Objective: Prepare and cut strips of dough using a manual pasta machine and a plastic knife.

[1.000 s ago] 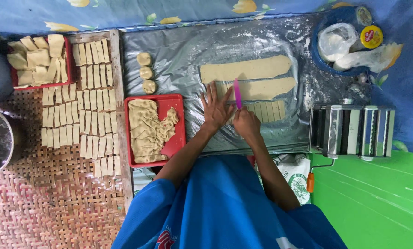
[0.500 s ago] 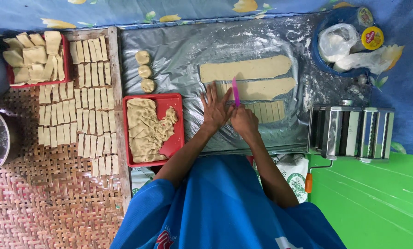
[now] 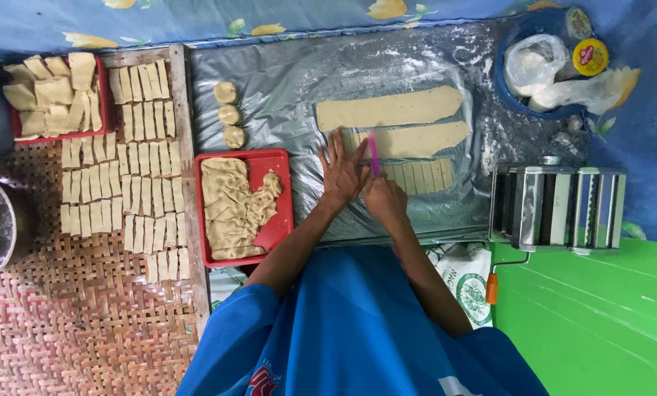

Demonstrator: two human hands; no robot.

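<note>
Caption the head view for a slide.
Left hand steadies dough strip; right hand cuts with pink knife.

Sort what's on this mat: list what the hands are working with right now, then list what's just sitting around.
In use:
left hand, flat on the dough
right hand, holding the pink cutter
cut dough strip
plastic sheet

Sitting around:
two uncut dough strips
three dough balls
red tray of scraps
rows of cut pieces
pasta roller
</note>
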